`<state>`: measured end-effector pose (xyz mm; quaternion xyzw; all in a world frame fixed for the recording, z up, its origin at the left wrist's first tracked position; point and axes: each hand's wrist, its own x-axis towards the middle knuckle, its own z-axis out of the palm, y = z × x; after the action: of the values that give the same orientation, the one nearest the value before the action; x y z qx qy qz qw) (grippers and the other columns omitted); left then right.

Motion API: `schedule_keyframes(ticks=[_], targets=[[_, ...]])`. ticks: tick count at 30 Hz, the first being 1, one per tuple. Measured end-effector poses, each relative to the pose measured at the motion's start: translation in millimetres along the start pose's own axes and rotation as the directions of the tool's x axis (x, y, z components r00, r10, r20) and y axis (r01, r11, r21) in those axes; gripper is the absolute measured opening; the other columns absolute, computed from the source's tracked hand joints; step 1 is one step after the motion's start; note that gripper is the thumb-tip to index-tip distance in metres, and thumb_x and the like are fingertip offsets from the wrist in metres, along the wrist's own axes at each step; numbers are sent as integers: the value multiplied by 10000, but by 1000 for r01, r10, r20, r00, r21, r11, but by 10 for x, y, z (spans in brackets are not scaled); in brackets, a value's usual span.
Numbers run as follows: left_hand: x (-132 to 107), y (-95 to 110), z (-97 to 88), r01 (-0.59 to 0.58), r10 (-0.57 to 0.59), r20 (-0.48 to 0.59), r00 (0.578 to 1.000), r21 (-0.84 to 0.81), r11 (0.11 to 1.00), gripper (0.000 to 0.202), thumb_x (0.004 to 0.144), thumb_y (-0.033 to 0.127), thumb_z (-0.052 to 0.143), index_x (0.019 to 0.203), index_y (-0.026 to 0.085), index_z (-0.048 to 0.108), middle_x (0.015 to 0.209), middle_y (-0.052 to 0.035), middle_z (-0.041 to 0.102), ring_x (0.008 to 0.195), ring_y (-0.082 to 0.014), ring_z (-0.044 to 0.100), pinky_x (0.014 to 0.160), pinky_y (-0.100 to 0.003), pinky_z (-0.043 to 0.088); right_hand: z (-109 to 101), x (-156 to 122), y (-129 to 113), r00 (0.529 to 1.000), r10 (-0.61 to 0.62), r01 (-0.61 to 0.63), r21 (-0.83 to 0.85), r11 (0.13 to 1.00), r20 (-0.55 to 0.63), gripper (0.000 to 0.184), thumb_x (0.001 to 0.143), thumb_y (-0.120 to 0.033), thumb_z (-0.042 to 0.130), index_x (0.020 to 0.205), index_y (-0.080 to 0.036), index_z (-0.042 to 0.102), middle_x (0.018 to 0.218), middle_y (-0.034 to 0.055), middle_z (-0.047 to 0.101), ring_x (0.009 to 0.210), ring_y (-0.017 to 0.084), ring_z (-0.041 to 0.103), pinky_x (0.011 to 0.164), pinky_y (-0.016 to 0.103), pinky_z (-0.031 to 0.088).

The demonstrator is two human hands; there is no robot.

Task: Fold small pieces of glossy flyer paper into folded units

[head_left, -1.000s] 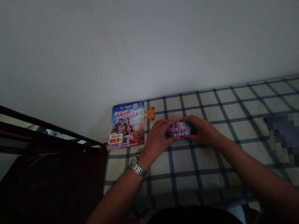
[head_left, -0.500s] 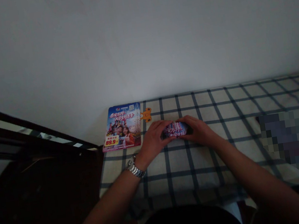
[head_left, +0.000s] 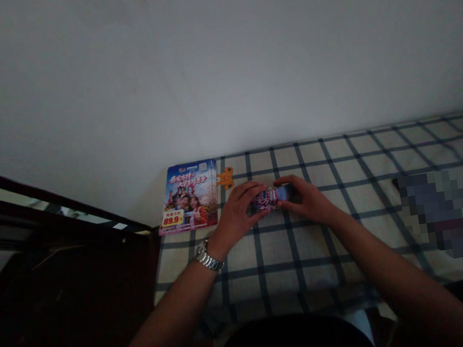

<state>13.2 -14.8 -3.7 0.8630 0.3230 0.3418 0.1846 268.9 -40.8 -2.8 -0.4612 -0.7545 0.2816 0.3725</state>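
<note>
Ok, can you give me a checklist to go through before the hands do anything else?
1. Left hand holding the small printed bundle: ok.
2. Right hand at the bundle's other end: ok.
3. Right hand gripping firmly: cannot tell.
4. Bundle's edges lined up: cannot tell, too small and dark.
5. Flyer stack lying on the checked cloth: ok.
6. Flyer stack perfectly squared: not ok, edges show stepped along its right side.

A pale wall (head_left: pixel 261 53) stands behind the checked cloth (head_left: pixel 345 174), which shows 1 orange bear figure (head_left: pixel 226 178).
</note>
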Motion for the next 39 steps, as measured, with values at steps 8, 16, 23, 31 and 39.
schedule_keyframes(ticks=[8,16,23,31,39], targets=[[17,23,-10,6,-6,27,1000,-8,1000,724,907,382,770,1535,339,413,1592,-92,449,1477,-283,444,1218,-545,412,39,-23,60,997,70,-68,107,992,-16,365,884,-452,767,1163,-262,626,1096,57,714,948,243,699,842,413,613],[-4,-18,44,78,-78,2,997,-10,997,866,932,423,735,1624,305,228,1617,-126,410,1491,-293,417,1237,-545,380,-139,-97,225,966,132,-119,71,990,-221,406,850,-491,791,1133,-252,625,1209,92,706,1087,278,693,929,481,613],[-23,-45,76,88,-88,55,995,4,996,645,982,333,657,1558,288,371,1508,-107,529,1400,-281,510,1192,-533,440,-582,-253,456,867,145,-263,-190,946,-477,394,837,-492,765,1093,-218,646,1138,105,710,937,267,684,771,427,602],[-36,-73,88,115,-116,84,990,20,993,569,991,306,635,1521,281,430,1468,-97,552,1380,-269,517,1183,-533,447,-1002,-392,753,757,65,-421,-410,809,-650,328,829,-469,733,1003,-207,641,986,107,675,916,286,621,831,443,519],[-40,-76,82,108,-111,82,990,39,993,536,996,310,630,1501,269,455,1458,-100,566,1372,-266,530,1185,-527,448,-1169,-416,934,715,75,-506,-440,742,-695,289,834,-474,712,936,-222,615,959,107,650,922,299,588,834,445,487]])
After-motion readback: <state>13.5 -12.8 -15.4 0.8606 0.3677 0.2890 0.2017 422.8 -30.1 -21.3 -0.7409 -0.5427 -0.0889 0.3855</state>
